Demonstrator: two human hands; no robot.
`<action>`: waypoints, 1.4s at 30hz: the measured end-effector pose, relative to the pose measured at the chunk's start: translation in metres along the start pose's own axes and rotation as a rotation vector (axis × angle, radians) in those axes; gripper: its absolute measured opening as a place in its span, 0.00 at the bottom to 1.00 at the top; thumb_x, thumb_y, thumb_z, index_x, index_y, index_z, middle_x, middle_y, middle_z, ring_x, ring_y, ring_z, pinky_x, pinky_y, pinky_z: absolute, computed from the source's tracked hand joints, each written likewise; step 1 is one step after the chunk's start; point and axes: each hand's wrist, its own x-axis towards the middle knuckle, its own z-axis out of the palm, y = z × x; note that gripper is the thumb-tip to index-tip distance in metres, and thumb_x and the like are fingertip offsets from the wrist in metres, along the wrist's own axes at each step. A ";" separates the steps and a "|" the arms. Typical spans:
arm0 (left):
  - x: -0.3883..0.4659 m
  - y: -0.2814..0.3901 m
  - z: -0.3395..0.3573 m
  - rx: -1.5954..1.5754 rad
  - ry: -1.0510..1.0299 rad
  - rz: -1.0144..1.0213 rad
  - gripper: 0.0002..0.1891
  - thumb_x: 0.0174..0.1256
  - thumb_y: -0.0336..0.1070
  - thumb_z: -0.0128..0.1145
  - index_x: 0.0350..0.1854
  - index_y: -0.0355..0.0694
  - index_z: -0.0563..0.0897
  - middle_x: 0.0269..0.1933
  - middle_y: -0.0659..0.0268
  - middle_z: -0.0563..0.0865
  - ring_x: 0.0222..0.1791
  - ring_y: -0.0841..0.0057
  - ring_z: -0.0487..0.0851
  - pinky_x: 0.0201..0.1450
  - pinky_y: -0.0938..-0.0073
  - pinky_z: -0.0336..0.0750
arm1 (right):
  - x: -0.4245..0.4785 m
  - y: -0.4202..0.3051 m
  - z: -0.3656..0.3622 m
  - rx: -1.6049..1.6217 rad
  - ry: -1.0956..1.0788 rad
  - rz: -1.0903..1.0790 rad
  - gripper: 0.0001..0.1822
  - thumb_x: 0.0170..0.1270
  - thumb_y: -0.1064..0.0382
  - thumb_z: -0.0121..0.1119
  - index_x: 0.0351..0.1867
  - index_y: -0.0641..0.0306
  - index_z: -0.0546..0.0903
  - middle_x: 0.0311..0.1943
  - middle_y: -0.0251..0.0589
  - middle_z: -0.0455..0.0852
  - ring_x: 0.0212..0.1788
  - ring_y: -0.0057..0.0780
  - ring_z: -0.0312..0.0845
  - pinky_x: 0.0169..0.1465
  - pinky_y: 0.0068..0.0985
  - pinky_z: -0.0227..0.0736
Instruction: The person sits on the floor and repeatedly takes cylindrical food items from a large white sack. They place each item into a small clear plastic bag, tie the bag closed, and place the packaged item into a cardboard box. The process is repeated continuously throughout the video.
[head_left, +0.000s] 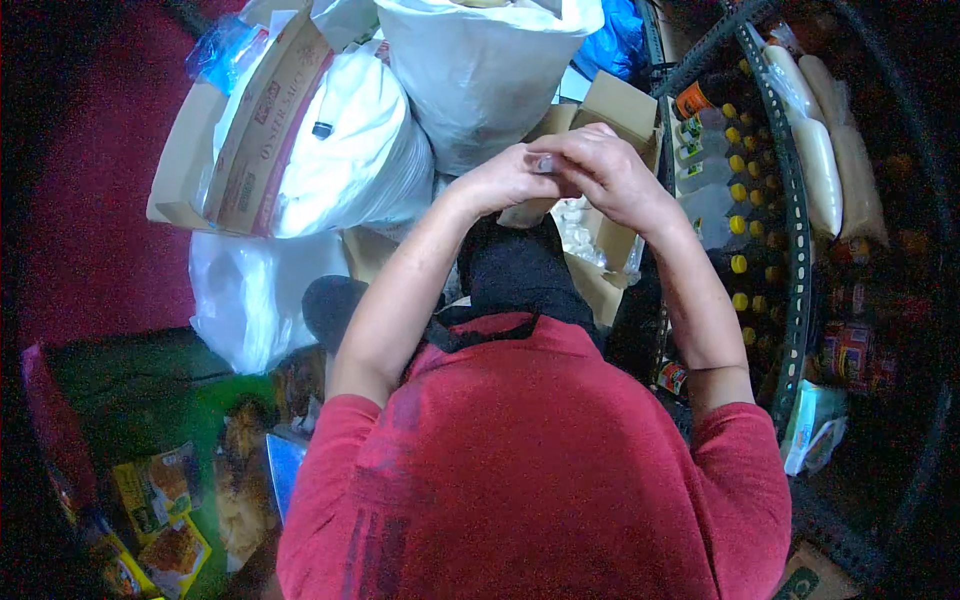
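Note:
My left hand (504, 178) and my right hand (611, 174) meet in front of me, above a dark-clothed leg. Their fingers are curled and overlap. A small, pale, shiny piece (545, 162) shows between them; its kind is unclear, and the fingers hide part of it. Just under the hands is a light brown item (525, 213), mostly hidden. Beside my right hand an open cardboard box (619, 236) contains small whitish pieces in clear plastic. A small black-topped item (322, 130) lies on a white plastic sack (356, 150) to the left.
A large white sack (472, 82) stands ahead, next to an opened oyster sauce carton (262, 127). Clear plastic bags (262, 292) lie at left. Yellow-capped bottles (739, 225) line the right, behind a perforated metal shelf post (799, 262). Food packets (172, 551) lie at lower left.

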 end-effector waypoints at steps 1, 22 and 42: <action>0.000 -0.007 0.002 -0.051 0.031 -0.026 0.12 0.59 0.36 0.64 0.43 0.36 0.83 0.40 0.69 0.84 0.42 0.82 0.79 0.50 0.78 0.73 | -0.005 0.008 0.001 -0.011 -0.016 0.055 0.10 0.63 0.64 0.57 0.45 0.61 0.80 0.37 0.41 0.84 0.42 0.38 0.79 0.49 0.31 0.70; -0.006 -0.015 -0.006 0.049 -0.056 -0.116 0.15 0.61 0.36 0.57 0.48 0.37 0.81 0.39 0.70 0.82 0.40 0.83 0.77 0.44 0.80 0.71 | 0.008 0.014 0.004 0.288 -0.043 0.145 0.08 0.64 0.65 0.54 0.38 0.67 0.82 0.32 0.45 0.85 0.37 0.36 0.83 0.44 0.30 0.75; -0.023 0.034 -0.008 -0.003 0.153 0.205 0.14 0.72 0.42 0.51 0.42 0.35 0.82 0.47 0.66 0.80 0.50 0.79 0.75 0.57 0.77 0.67 | 0.024 0.018 -0.007 0.837 0.194 0.399 0.09 0.70 0.64 0.54 0.43 0.68 0.80 0.36 0.33 0.83 0.40 0.18 0.77 0.46 0.20 0.72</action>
